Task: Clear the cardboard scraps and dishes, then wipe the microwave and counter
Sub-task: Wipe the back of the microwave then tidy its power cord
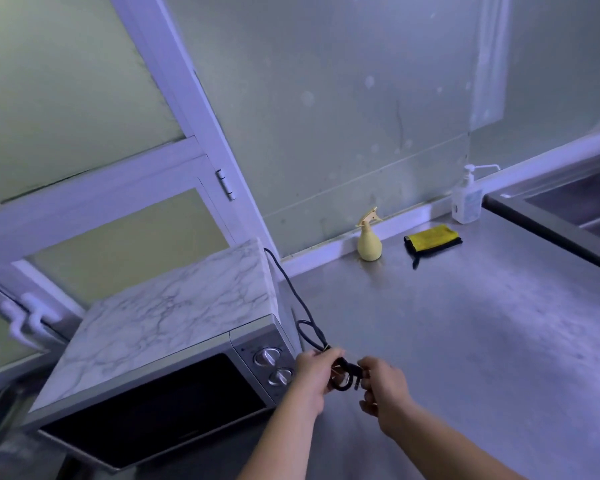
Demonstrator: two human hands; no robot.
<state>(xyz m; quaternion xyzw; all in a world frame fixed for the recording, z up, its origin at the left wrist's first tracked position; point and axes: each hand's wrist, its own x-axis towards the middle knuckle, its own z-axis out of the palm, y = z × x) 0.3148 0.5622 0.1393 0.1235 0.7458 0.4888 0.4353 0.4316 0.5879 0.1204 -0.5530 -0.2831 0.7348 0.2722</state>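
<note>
Beside the microwave (174, 348) on a steel tabletop (465, 341), a left hand (312, 375) and right hand (383, 384) both grip its looped black power cord (342, 374); a yellow cloth (432, 239) lies well apart.

Dim bluish light, soft overall focus (wide-angle bending at the edges).

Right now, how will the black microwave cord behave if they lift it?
Likely floppy: the cord curves and loops from behind the microwave to the hands. Probably light: the left hand and right hand hold its coil easily. Tethered behind, so it may pull taut.
</note>
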